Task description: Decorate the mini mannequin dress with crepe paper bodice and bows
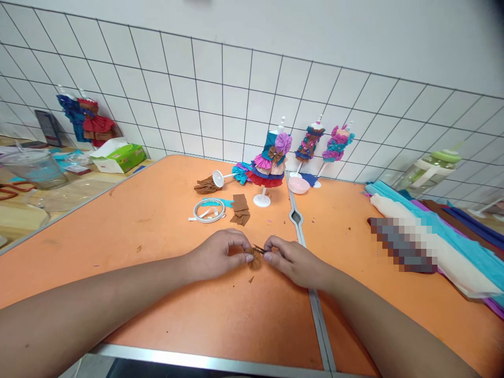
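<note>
Both of my hands meet low over the orange table (157, 220), pinching a small brown crepe paper rosette (254, 258) between them. My left hand (220, 254) grips its left side with fingers curled closed. My right hand (289, 257) pinches its right side, where a thin dark strand sticks up. Behind the hands lie a roll of white tape (208, 210) and folded brown paper pieces (240, 209).
Several small mannequin stands in ruffled paper dresses (271, 163) line the tiled wall, one tipped over (214, 181). A pink bowl (298, 185) sits nearby. Rolled crepe sheets (441, 247) lie right. A tissue box (120, 156) and clear container (33, 168) stand left.
</note>
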`<control>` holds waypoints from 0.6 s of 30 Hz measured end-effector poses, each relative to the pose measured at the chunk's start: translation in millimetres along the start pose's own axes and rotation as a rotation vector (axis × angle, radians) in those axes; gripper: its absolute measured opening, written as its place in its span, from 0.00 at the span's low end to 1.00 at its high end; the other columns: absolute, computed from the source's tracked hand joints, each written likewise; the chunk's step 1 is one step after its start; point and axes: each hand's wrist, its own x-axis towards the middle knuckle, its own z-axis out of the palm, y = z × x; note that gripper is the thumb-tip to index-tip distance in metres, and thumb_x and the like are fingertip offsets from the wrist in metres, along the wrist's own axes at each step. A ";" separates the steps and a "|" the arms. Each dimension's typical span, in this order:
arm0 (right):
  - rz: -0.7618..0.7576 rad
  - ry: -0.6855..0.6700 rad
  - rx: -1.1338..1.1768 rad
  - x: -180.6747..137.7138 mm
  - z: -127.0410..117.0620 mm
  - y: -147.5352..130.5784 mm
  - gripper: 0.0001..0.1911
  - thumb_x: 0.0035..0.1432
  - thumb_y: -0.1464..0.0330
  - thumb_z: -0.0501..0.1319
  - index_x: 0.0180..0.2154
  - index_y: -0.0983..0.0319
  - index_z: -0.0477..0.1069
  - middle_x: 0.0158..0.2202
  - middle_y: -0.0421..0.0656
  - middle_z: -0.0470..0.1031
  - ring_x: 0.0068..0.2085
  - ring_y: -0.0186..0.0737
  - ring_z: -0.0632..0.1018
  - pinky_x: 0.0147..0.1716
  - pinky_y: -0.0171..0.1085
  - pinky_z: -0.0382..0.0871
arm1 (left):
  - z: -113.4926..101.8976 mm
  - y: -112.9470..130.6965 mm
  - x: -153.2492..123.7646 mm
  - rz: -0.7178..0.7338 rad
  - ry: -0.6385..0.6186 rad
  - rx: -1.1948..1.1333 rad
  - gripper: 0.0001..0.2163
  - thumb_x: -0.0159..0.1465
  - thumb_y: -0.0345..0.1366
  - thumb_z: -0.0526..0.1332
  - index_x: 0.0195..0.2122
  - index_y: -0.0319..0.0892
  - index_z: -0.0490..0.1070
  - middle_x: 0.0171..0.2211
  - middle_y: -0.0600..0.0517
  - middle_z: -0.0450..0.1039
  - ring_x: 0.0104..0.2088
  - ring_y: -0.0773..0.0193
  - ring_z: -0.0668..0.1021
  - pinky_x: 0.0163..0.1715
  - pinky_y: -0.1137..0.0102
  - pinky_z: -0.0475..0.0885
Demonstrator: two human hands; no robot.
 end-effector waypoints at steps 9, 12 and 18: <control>-0.010 -0.002 -0.010 0.6 0.7 -0.5 0.13 0.66 0.56 0.49 0.38 0.57 0.62 0.28 0.36 0.67 0.30 0.35 0.67 0.29 0.33 0.56 | 0.0 2.8 0.6 -0.024 -0.003 -0.002 0.07 0.60 0.38 0.62 0.31 0.41 0.75 0.33 0.52 0.75 0.37 0.64 0.75 0.40 0.71 0.68; -0.012 0.003 -0.016 1.0 0.7 0.3 0.12 0.66 0.56 0.49 0.38 0.57 0.62 0.28 0.36 0.67 0.30 0.35 0.67 0.29 0.33 0.56 | -0.3 3.1 0.3 -0.023 -0.003 -0.010 0.07 0.60 0.38 0.62 0.31 0.40 0.75 0.33 0.51 0.75 0.37 0.63 0.75 0.40 0.71 0.68; 0.011 0.051 -0.040 2.0 4.3 -1.7 0.13 0.66 0.56 0.47 0.37 0.57 0.61 0.29 0.37 0.69 0.30 0.36 0.68 0.29 0.33 0.55 | 1.4 0.0 1.3 -0.076 0.000 -0.113 0.08 0.59 0.40 0.62 0.32 0.40 0.74 0.33 0.51 0.75 0.36 0.63 0.75 0.40 0.70 0.68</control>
